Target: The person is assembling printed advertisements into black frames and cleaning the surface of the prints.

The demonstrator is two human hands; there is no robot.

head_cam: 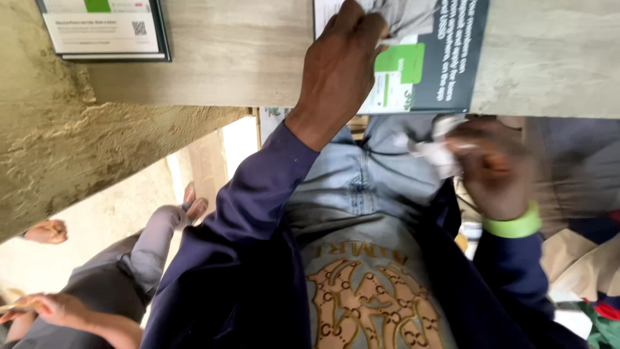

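Observation:
My left hand [341, 61] reaches out from a navy sleeve onto a dark printed card [445, 64] with green and white patches, which lies on a pale wooden table top [239, 52]. Its fingers pinch a grey crumpled cloth [403, 16] against the card. My right hand [494, 169], blurred and wearing a bright green wristband [513, 226], is lower down over my lap, closed on a crumpled white tissue [439, 155]. Below are my blue jeans [349, 187] and a grey shirt with a gold pattern [368, 297].
A second framed card [103, 29] lies at the table's far left corner. Another person in grey trousers [123, 265] sits at the left, with a hand [46, 231] and a foot [194, 203] in view. A rough beige floor [58, 161] lies beyond. Colourful fabric [594, 304] is at the right.

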